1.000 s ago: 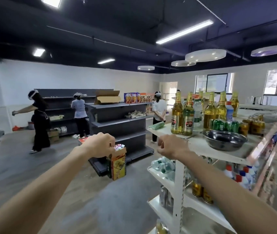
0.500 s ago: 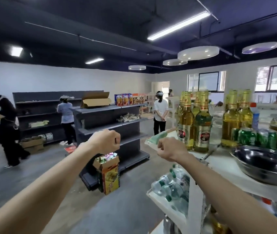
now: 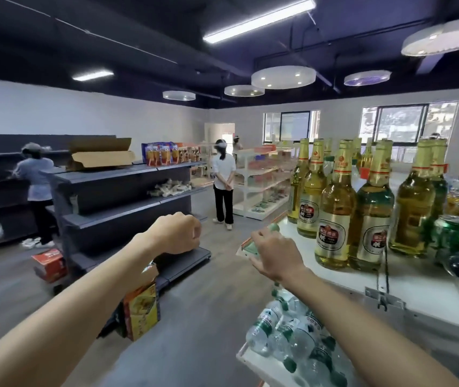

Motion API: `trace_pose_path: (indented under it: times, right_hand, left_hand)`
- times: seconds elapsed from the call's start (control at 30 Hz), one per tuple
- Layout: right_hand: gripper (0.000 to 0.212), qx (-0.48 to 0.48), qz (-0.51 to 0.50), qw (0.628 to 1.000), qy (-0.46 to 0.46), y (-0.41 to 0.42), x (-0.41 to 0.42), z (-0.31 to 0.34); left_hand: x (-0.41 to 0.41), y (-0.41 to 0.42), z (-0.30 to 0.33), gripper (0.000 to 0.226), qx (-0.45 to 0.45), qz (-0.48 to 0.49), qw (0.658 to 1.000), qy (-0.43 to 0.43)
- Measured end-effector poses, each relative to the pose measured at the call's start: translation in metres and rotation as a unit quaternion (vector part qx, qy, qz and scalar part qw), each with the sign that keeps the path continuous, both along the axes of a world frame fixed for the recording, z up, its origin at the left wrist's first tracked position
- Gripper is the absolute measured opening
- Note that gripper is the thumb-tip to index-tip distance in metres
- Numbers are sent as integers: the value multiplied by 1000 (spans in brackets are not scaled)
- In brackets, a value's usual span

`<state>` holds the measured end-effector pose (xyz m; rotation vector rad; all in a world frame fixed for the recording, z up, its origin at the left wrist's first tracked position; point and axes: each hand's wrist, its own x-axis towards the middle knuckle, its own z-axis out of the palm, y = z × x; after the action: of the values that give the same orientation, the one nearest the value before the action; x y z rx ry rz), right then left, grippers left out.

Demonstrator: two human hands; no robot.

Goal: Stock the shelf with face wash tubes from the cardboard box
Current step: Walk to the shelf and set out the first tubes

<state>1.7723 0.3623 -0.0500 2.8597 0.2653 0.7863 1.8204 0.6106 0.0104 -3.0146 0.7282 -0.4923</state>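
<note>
r hand [image 3: 274, 254] grip was on green face wash tube [image 3: 253, 248] at white shelf [image 3: 342, 277] corner, long axis running away up-right. l hand [image 3: 178, 233] clenched, empty afaict, farther off. cardboard box [image 3: 140, 314] below l forearm.

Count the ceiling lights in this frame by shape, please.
Round white disc ceiling lamps: 5
Long white fluorescent strip lights: 2
Total: 7
</note>
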Motion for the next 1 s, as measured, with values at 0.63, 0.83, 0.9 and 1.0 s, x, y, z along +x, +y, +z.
trace_pose_path:
  times: [0.63, 0.83, 0.9, 1.0]
  right_hand:
    - [5, 119, -52, 986, -100, 24, 64, 65]
    - [5, 156, 103, 981, -41, 84, 148, 85]
    - [7, 157, 155, 975, -24, 115, 186, 81]
    - [11, 150, 223, 963, -14, 164, 240, 75]
  left_hand:
    - [171, -20, 2, 48, 20, -205, 978, -17]
    - [206, 23, -6, 66, -102, -198, 974, -37]
    - [220, 50, -9, 51, -118, -165, 979, -31]
    - [240, 100, -12, 29, -159, -89, 983, -4]
